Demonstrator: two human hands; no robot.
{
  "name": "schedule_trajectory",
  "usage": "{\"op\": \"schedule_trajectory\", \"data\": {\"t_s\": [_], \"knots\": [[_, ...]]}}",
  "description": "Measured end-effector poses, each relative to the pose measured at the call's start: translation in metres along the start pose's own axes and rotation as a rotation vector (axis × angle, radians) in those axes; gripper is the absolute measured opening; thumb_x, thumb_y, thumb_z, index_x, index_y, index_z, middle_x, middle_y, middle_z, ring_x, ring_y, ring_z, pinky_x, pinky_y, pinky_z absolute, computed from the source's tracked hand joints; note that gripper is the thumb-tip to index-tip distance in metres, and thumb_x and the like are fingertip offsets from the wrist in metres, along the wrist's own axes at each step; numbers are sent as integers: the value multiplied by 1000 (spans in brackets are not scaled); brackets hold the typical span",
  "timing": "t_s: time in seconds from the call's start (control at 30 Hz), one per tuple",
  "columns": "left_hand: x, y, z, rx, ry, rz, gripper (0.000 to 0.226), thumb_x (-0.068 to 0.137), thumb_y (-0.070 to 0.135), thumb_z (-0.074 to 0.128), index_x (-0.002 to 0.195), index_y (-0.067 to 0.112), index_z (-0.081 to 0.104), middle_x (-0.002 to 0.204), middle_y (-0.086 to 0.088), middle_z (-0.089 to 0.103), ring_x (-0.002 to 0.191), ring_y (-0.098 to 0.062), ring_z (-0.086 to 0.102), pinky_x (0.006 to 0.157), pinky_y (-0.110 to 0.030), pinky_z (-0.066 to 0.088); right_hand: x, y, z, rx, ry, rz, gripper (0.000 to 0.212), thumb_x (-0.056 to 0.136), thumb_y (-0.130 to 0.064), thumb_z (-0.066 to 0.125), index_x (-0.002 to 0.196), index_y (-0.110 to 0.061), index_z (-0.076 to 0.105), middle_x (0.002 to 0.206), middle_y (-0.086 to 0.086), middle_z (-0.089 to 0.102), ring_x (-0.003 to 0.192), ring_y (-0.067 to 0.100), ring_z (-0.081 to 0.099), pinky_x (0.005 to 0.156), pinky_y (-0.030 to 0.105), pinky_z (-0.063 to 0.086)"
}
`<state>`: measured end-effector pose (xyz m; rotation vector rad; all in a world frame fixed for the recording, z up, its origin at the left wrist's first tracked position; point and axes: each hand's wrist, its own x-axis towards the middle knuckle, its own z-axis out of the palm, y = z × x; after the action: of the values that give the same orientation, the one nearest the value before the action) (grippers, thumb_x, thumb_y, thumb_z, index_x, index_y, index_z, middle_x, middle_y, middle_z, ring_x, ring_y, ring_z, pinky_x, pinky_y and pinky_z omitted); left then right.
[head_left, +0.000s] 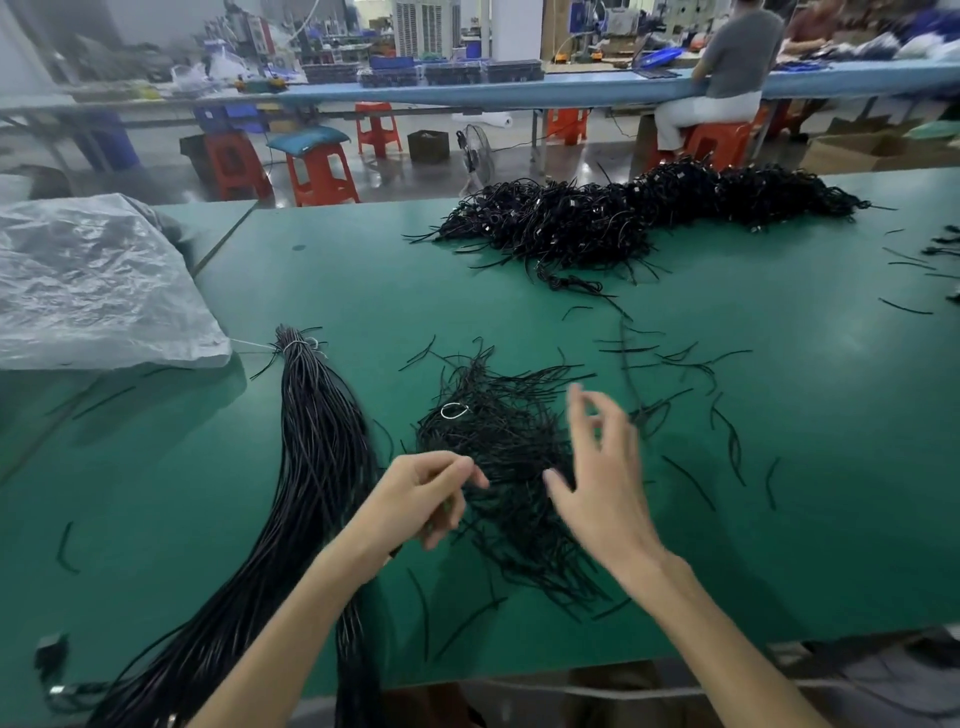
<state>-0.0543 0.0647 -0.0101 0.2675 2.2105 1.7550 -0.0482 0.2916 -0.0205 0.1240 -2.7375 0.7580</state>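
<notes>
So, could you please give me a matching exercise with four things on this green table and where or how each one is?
Things:
1. long tied bundle
2. plastic bag
3. big tangled heap
4. left hand

Places or states:
a. far side of the table, right of centre
b. pinches short black strands
c. crumpled at the left edge
d. stretches from the near left edge towards the middle

Pairs: 1-d, 2-c, 3-a, 4-b.

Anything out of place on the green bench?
Yes: single black strands lie scattered over the green table, apart from the loose pile that the left hand pinches and the far heap. The tied bundle lies tidy. No damage visible.
</notes>
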Motion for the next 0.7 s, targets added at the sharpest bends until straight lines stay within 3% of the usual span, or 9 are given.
{"op": "schedule_trajectory", "data": {"t_s": [0.03, 0.1, 0.17, 0.23, 0.3, 0.43, 0.53, 0.63, 0.7], "knots": [[3, 0, 7, 32, -22, 21, 31, 106, 36, 52, 92, 19, 75, 59, -7, 62, 37, -20, 48, 40, -20, 33, -4, -7, 0, 30, -95, -106, 93, 93, -33, 70, 163, -25, 9, 158, -4, 22, 143, 11, 20, 119, 28, 11], [9, 0, 16, 123, -66, 72, 31, 107, 31, 52, 89, 19, 74, 52, -6, 60, 35, -21, 50, 40, -18, 34, -12, -18, 6, 119, -306, -187, 73, 97, -42, 63, 159, -27, 27, 152, -9, 39, 142, 7, 19, 119, 27, 8], [11, 1, 17, 197, -128, 106, 30, 106, 31, 53, 85, 23, 73, 52, -5, 62, 37, -22, 51, 44, -18, 37, -17, -22, 11, 196, -366, -161, 44, 102, -35, 58, 144, -24, 51, 136, -8, 58, 127, 10, 40, 115, 29, 26], [9, -1, 9, 192, -160, 80, 25, 105, 33, 57, 88, 25, 73, 62, -4, 67, 43, -21, 55, 44, -20, 39, -19, -19, 9, 327, -319, -89, 18, 105, -28, 54, 108, -20, 69, 96, -7, 68, 91, 9, 57, 90, 34, 46], [2, -7, -6, 114, -131, 26, 16, 101, 36, 64, 100, 25, 74, 73, -5, 70, 55, -19, 61, 50, -21, 43, -21, -9, 9, 444, -258, -24, 25, 105, -25, 53, 87, -19, 68, 70, -4, 61, 68, 10, 56, 73, 34, 49], [-12, -21, -18, -494, -10, -20, 33, 98, 23, 67, 125, 3, 68, 91, -7, 68, 77, -17, 64, 70, -26, 54, -26, 2, 11, 568, -245, -27, 25, 105, -23, 54, 86, -24, 69, 63, -2, 58, 57, 8, 52, 62, 21, 45], [-13, -26, 5, -845, 89, -69, 23, 99, 26, 60, 110, 14, 77, 88, 1, 62, 75, -14, 59, 73, -27, 53, -30, -6, 19, 580, -310, -60, 24, 105, -27, 55, 85, -27, 68, 66, -7, 60, 56, 5, 50, 58, 17, 39], [-9, -24, 24, -903, 179, -125, 29, 97, 40, 55, 92, 19, 75, 93, -1, 64, 84, -17, 61, 88, -32, 51, -37, -13, 28, 522, -380, -104, 22, 105, -26, 55, 87, -27, 67, 70, -33, 59, 64, -5, 56, 62, 10, 38], [-8, -22, 28, -983, 199, -113, 29, 100, 39, 51, 91, 16, 66, 100, -4, 67, 96, -21, 67, 98, -36, 49, -39, -13, 32, 517, -418, -90, 25, 106, -32, 53, 86, -24, 67, 68, -32, 59, 62, -2, 55, 61, 12, 37]]}}
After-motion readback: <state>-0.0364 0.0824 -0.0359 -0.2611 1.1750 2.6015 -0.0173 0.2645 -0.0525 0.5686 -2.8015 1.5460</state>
